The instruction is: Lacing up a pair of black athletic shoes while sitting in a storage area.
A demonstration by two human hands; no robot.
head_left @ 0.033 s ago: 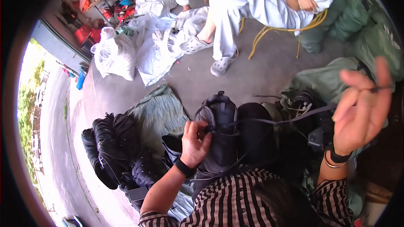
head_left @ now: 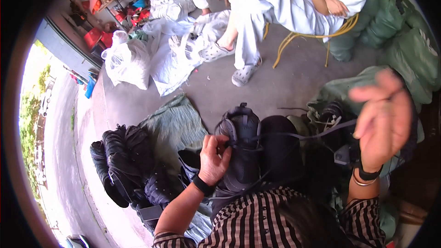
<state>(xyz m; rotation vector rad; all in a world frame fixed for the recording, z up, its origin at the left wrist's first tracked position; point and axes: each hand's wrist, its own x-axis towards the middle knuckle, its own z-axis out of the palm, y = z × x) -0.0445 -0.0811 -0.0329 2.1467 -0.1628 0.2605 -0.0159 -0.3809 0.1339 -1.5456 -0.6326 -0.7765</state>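
Observation:
A black lace-up shoe stands in front of my body, its tongue and pull loop toward the far side. My left hand pinches the shoe's left edge by the lacing; the fingertips are partly hidden there. From the lacing a long dark shoelace stretches right to my raised right hand, which grips it. That hand is blurred, with some fingers extended and the lace passing among them. Beside the shoe sits a dark rounded shape that I cannot make out clearly.
Black shoes are heaped at the left by a grey-green woven sack. More dark shoes lie in a green sack on the right. A person sits ahead on a yellow chair. White bags stand far left.
My right hand has moved slightly left and down, with the lace still in it. The left hand keeps its pinch on the shoe. The whole view has shifted slightly.

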